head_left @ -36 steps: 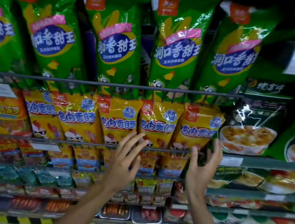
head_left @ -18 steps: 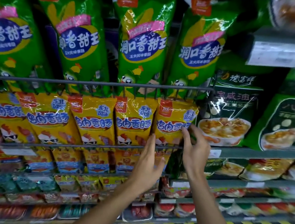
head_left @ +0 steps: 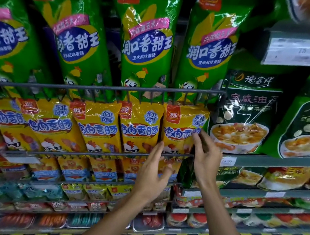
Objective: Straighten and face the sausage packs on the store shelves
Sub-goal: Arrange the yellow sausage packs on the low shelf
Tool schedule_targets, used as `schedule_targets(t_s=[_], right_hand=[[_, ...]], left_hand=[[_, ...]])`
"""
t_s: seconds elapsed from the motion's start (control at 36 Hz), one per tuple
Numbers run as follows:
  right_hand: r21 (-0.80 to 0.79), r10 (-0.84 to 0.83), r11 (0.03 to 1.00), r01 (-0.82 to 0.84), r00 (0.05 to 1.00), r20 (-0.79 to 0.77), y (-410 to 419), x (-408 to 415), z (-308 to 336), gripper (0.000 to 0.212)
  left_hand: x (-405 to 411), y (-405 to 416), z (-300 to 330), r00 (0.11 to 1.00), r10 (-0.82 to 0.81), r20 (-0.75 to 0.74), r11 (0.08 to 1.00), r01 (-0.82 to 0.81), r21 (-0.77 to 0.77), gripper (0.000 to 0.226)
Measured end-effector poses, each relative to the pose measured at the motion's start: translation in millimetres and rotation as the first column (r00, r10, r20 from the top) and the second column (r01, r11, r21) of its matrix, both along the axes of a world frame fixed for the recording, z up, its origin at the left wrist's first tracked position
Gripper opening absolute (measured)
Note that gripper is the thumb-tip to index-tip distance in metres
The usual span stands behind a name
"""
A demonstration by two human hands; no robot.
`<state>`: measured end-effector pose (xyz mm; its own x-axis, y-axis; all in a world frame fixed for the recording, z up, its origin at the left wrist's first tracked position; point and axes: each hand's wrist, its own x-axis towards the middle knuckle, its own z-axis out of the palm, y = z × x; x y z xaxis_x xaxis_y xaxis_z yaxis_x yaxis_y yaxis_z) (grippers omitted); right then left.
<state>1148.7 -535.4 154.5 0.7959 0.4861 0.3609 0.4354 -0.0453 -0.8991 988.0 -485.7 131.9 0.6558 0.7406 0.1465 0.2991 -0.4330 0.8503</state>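
The landmark here is the rightmost yellow sausage pack, which stands upright at the right end of its row, behind a thin wire rail that crosses its lower part. The right hand reaches up to this pack's right edge; its fingertips touch the front near the blue lettering, the fingers slightly bent. Whether the thumb curls behind the pack's edge is hidden, so a true pinch cannot be told. The left hand sits at the pack's lower left corner with fingers spread and loosely extended, the index finger lying along the rail; it seems to touch the pack rather than grip it.

To the left of this pack, four more yellow sausage packs lean in a row, the farthest partly cut by orange packs at the frame edge. Above the landmark pack stand tall green sausage packs, their lower ends hidden behind an upper wire rail and their tops cut off by the frame. To the right of it are dark green soup packs on a grey shelf with a price tag too blurred to read. Below the landmark pack, smaller yellow packs are partly hidden by the left hand, and the lowest shelves are dim and hard to make out.
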Motion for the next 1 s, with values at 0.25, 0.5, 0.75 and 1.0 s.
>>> schedule_targets(t_s=[0.25, 0.5, 0.75, 1.0], right_hand=[[-0.006, 0.109, 0.993, -0.115, 0.927, 0.359, -25, -16, -15, 0.053], [-0.099, 0.252, 0.968, -0.232, 0.886, 0.388, -25, -3, -9, 0.054], [0.077, 0.070, 0.993, -0.090, 0.972, 0.226, -58, -38, -68, 0.034], [-0.291, 0.268, 0.904, -0.315, 0.944, -0.191, -50, -38, -142, 0.046]], left_hand=[[-13, 23, 6, 0.986, -0.134, -0.104, 0.754, 0.169, 0.635, 0.066], [-7, 32, 7, 0.971, -0.060, -0.232, 0.705, 0.206, 0.679, 0.076], [-48, 6, -47, 0.998, -0.029, -0.059, 0.923, 0.050, 0.382, 0.054], [-41, 8, -109, 0.968, -0.085, -0.234, 0.972, 0.029, -0.234, 0.073]])
